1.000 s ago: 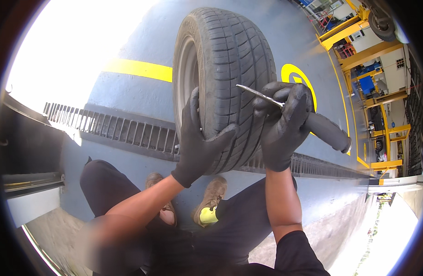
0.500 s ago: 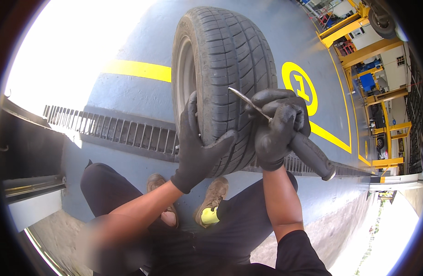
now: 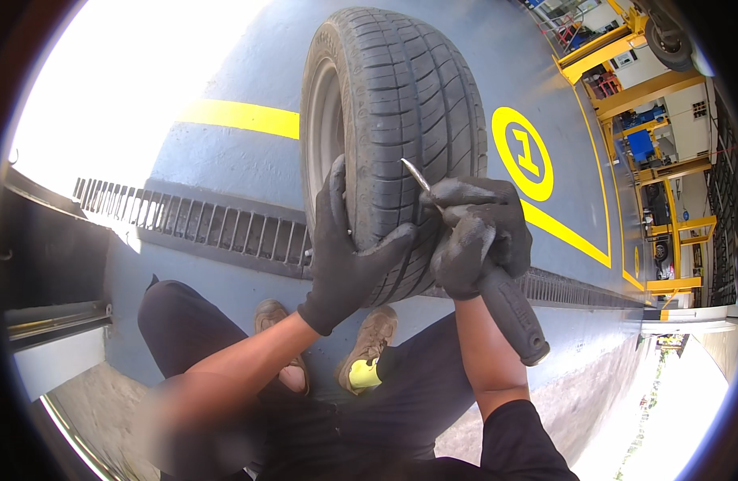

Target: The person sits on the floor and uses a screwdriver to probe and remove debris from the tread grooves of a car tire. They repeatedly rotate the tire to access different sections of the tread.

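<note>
Tyre (image 3: pixel 401 120): stood upright on its tread on the blue floor (image 3: pixel 224 168), tread facing the camera.
Tool (image 3: pixel 465 248): long axis ran diagonally, metal tip up-left against the tread, black handle down-right.
Right hand (image 3: pixel 473 236): gloved, fist closed round the tool.
Left hand (image 3: pixel 349 248): gloved, spread flat on the tread, thumb out.
Grate (image 3: pixel 216 228): behind the tyre.

Both gloved hands raised: left (image 3: pixel 346 255) spread flat, right (image 3: pixel 473 232) fisted.

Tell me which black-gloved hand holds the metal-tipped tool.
The right hand grips the black-handled tool; the left hand only braces the upright black rubber tyre.
</note>
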Available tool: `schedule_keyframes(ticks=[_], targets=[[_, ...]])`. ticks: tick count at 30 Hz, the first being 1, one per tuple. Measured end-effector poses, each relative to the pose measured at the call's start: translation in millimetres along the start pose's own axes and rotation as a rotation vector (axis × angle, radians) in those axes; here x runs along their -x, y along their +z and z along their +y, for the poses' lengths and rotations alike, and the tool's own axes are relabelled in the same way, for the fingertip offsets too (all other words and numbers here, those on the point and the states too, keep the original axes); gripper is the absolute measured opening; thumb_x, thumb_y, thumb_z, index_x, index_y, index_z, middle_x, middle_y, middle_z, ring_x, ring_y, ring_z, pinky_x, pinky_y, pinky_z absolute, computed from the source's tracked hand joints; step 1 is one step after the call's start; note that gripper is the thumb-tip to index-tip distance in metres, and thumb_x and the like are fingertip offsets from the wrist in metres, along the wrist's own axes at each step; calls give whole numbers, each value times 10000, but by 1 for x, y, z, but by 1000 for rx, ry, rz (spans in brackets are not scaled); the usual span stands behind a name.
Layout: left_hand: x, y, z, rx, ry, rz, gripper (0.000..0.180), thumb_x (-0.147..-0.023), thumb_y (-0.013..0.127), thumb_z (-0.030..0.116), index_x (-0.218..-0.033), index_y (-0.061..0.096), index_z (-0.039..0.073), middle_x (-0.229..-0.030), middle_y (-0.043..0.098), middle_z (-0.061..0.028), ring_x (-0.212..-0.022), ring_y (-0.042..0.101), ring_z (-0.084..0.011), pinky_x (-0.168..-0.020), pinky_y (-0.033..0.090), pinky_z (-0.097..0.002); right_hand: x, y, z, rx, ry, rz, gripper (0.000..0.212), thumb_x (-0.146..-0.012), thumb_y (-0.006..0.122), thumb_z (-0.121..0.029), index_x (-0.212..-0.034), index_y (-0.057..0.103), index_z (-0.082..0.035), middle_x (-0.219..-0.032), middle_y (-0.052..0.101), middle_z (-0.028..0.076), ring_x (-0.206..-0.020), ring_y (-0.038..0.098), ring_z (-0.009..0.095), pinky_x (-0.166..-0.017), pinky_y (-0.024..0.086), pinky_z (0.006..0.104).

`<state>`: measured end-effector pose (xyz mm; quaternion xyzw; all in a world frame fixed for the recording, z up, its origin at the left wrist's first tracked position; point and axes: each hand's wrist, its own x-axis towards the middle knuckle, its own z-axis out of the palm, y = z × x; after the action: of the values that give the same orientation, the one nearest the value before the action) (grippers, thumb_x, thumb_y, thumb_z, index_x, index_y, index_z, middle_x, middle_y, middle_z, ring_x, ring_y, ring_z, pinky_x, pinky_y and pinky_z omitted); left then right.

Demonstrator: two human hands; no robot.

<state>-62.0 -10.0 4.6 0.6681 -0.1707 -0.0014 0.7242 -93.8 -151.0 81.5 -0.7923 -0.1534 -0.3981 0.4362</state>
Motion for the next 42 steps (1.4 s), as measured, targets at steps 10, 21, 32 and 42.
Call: schedule_keyframes(ticks=[10, 21, 32, 42], targets=[[5, 3, 5, 101, -42, -6, 1049, -756, 838, 252, -1500, 187, -100, -1347, 411, -236, -1288, 473, -339, -1063, 416, -440, -2, 24, -21, -465, 512, 263, 220, -981, 583, -216, -876, 584, -23, -809, 638, 123, -653, 631, 219, -596, 543, 323], [5, 1, 3, 78, -2, -4, 1059, -745, 832, 230, -1509, 173, -92, -1353, 402, -242, -1285, 470, -343, -1062, 412, -445, -55, 11, -20, -499, 786, 255, 292, -1010, 542, -256, -810, 510, -44, -715, 617, 131, -523, 631, 207, -458, 503, 275], [5, 7, -2, 45, -21, 5, 1049, -729, 843, 250, -1512, 218, -63, -1392, 405, -247, -1333, 435, -352, -1096, 389, -469, -22, 31, -23, -275, 354, 320, 280, -1023, 519, -240, -865, 533, -10, -897, 633, 180, -672, 659, 233, -617, 556, 338], [2, 5, 0, 64, 2, -11, 1061, -737, 844, 251, -1522, 197, -50, -1377, 405, -232, -1309, 455, -344, -1084, 397, -461, -14, 12, -4, 286, -42, -43, 187, -834, 750, -107, -979, 660, -30, -941, 705, 121, -850, 685, 236, -733, 548, 334]])
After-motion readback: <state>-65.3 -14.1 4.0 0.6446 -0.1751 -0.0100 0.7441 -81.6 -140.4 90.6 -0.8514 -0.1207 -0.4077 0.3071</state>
